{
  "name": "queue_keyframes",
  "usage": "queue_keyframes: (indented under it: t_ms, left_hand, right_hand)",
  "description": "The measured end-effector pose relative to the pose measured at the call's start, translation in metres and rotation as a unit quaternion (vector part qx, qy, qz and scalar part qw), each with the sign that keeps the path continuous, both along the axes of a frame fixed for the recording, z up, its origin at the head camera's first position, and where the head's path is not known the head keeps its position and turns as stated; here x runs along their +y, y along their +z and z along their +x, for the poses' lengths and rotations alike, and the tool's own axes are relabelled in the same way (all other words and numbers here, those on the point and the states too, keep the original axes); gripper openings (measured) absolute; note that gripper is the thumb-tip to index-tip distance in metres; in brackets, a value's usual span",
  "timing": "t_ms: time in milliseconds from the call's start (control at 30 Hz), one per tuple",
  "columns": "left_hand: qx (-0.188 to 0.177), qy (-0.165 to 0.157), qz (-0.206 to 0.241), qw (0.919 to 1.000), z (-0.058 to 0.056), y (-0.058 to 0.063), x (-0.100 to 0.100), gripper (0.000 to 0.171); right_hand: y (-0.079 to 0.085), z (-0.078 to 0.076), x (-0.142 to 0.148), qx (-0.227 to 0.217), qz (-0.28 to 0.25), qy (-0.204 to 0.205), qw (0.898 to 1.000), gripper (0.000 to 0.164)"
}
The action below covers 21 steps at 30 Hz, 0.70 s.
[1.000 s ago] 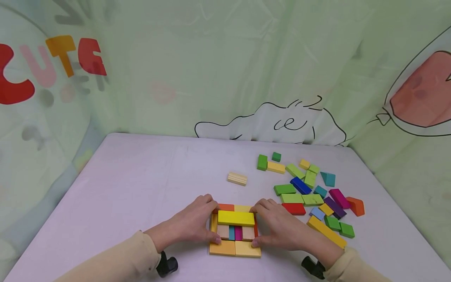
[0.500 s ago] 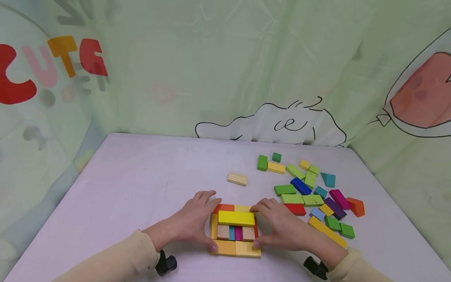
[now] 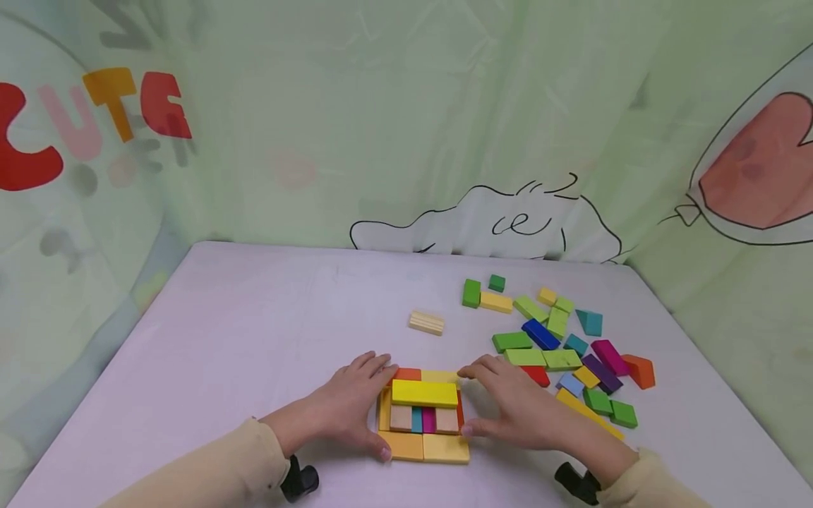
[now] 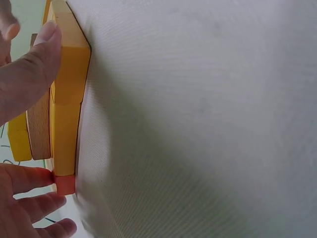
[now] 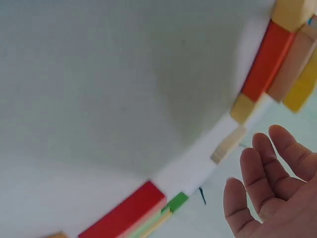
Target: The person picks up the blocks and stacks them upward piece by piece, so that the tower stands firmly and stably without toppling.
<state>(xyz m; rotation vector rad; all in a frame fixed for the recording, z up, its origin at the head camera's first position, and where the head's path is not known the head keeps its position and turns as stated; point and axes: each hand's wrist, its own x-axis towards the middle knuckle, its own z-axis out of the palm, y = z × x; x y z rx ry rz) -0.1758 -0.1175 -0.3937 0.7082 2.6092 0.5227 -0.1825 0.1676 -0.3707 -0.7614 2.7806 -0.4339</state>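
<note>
A low structure of wooden blocks stands at the front middle of the table. Its top piece is a yellow bar, with plain wood blocks and a teal and a magenta piece below. Along the front lie a light orange block and a paler one. My left hand lies along the left side. In the left wrist view its thumb touches the orange block, and its fingers reach the red-orange end block. My right hand hovers by the right side, fingers extended, holding nothing.
Many coloured blocks lie scattered to the right, among them a blue bar, a red block and a long yellow-orange bar. A ridged wood block lies behind the structure. A printed curtain hangs behind the table.
My right hand has drawn off to the right, away from the structure. My left thumb has slid from on top of the front orange block to its left edge. The blocks look unmoved.
</note>
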Motion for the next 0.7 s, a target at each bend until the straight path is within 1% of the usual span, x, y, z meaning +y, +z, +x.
queue_keyframes:
  t_ms: [67,167,233,300,367,467,567,700]
  left_hand:
    - [-0.001,0.001,0.003,1.0,0.0,0.0,0.001,0.112]
    - [-0.002,0.003,0.004,1.0,0.001,0.001,0.001,0.113]
    - [-0.002,0.003,0.004,1.0,0.001,0.001,0.001,0.114]
    - [-0.003,0.003,0.004,1.0,0.0,0.002,0.001,0.114]
    - [-0.003,0.002,0.004,1.0,0.0,0.003,0.001,0.114]
    - [-0.002,0.0,0.002,1.0,-0.001,0.003,0.001,0.114]
    - [-0.004,0.0,0.005,1.0,0.0,0.003,0.001,0.114]
    - [-0.006,0.001,0.007,1.0,0.001,0.002,0.001,0.114]
  right_hand:
    - [0.004,0.0,0.009,0.009,-0.007,-0.022,1.0,0.066]
    - [0.008,-0.001,0.031,0.042,-0.003,-0.051,0.998,0.056]
    - [0.009,-0.001,0.049,0.064,0.018,-0.072,0.995,0.051]
    - [0.008,-0.001,0.067,0.07,0.051,-0.094,0.992,0.048]
    - [0.004,0.0,0.084,0.061,0.082,-0.118,0.988,0.047]
    - [-0.003,0.002,0.105,0.034,0.122,-0.148,0.981,0.048]
    - [-0.011,0.007,0.121,0.01,0.148,-0.167,0.975,0.051]
    - [-0.018,0.013,0.131,-0.018,0.167,-0.181,0.969,0.05]
